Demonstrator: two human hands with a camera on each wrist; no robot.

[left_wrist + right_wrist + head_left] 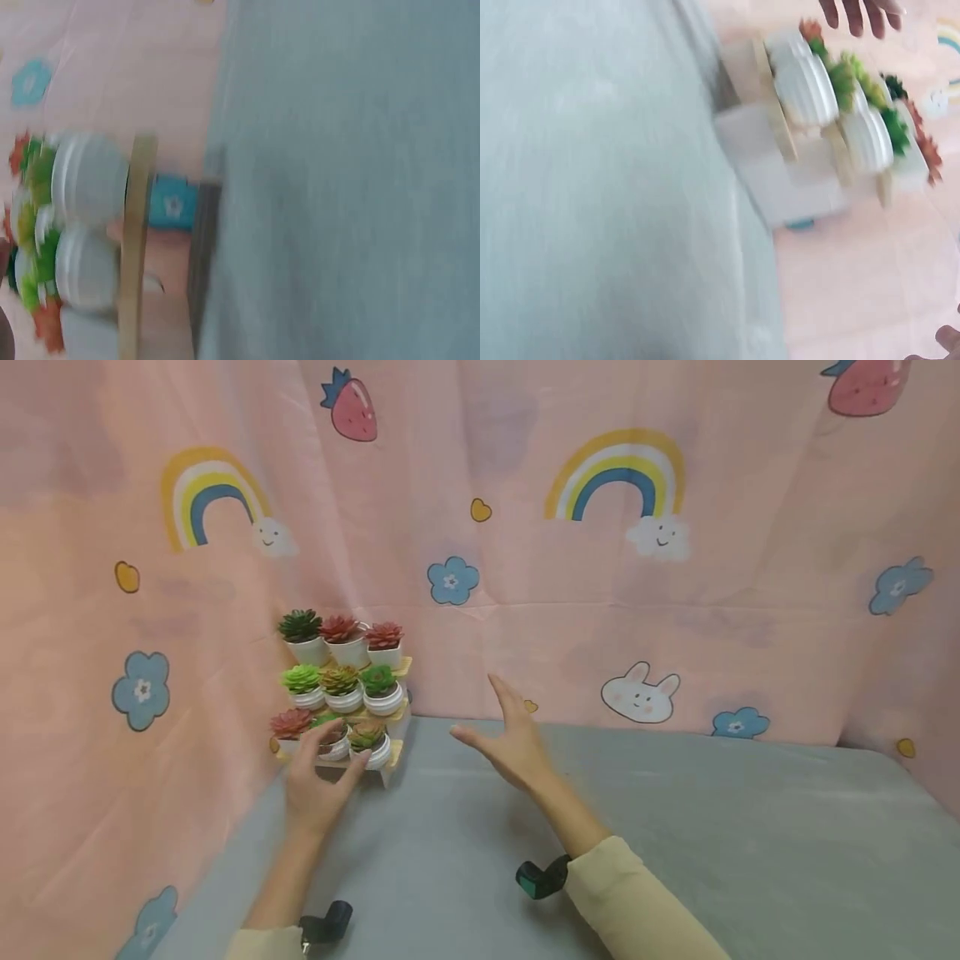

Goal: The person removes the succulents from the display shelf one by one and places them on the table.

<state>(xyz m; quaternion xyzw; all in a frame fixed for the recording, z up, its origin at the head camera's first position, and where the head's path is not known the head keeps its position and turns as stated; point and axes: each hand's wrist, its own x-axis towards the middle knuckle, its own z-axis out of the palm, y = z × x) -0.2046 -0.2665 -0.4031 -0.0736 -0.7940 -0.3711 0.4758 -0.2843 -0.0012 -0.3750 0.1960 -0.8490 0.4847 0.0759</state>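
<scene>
In the head view, the left hand point(318, 789) had a wide grip beside the potted succulents point(343, 679) in the front row of the tiered stand point(393, 754), back left on the desk point(465, 843); the right hand point(517, 745), its grip also wide, hung well apart. The left wrist view blurred the succulents. The right wrist view showed the left hand near them.
</scene>
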